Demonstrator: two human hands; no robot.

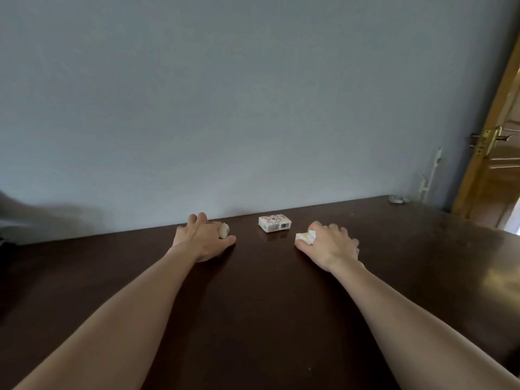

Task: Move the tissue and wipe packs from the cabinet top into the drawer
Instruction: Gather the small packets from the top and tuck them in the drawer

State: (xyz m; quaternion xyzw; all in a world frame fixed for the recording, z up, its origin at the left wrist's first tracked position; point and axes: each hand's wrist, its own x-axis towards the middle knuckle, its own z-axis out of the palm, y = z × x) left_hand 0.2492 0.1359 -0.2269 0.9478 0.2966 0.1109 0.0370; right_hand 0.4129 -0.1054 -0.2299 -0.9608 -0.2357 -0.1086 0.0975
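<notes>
On the dark brown cabinet top, my left hand lies over a small pale pack near the wall, fingers curled round it; only the pack's right end shows. My right hand covers a second white pack, thumb and fingers curled round it, with its left end showing. Between the two hands and a little farther back, a third white printed tissue pack lies flat by itself. The drawer is out of view.
A grey-blue wall rises straight behind the cabinet. A small crumpled silvery object sits at the far right corner of the top. A wooden door with a brass handle stands at the right.
</notes>
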